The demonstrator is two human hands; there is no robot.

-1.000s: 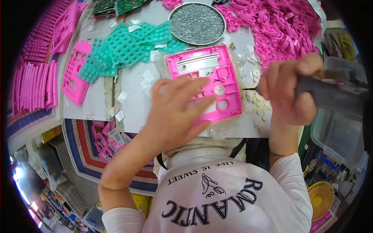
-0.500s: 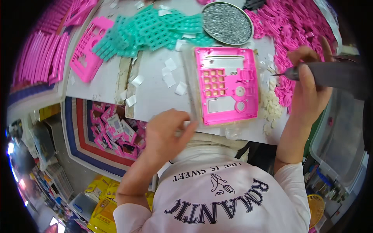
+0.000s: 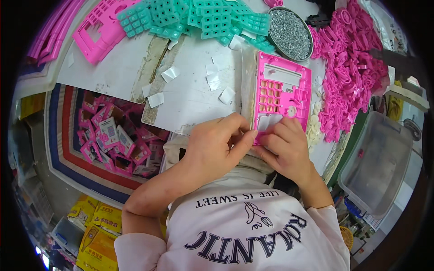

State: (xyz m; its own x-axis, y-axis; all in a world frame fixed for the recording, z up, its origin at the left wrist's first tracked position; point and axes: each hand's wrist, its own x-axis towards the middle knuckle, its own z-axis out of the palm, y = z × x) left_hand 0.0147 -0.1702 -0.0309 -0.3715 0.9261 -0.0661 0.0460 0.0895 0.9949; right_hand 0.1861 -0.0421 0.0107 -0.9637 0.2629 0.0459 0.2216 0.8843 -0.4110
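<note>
Pink panel: the shallow moulded shell (image 3: 285, 97) lies on a pale backing sheet (image 3: 247, 86), hollow side up, just beyond your fingers and a little right of your midline.
Long axis: it runs away from you, its near end at your hands, its far end towards the round tin (image 3: 291, 34).
Nearer hand: your right hand (image 3: 287, 147) overlaps the near end; your left hand (image 3: 221, 140) reaches only the near left corner.
Left fingers: thumb and forefinger bent towards each other with a small gap between, tips at that corner; you cannot tell whether they pinch anything.
Right fingers: curled down over the near edge; their tips are partly covered, so a firm hold cannot be confirmed.
Keypad holes: twelve, in four rows of three, left of the panel's middle.
Second pink shell: one (image 3: 101, 29), at your far left, well apart from both hands.
Tin: one, filled with small metal pieces too many to count.
Teal keypads: several (image 3: 214, 20), overlapping, not countable.
White slips: at least five (image 3: 171, 73), scattered on the worktable (image 3: 194, 97).
Cream discs: a small uncounted group (image 3: 313, 132), just right of the panel.
Pink small parts: one heap (image 3: 348, 77), far right, pieces uncounted.
</note>
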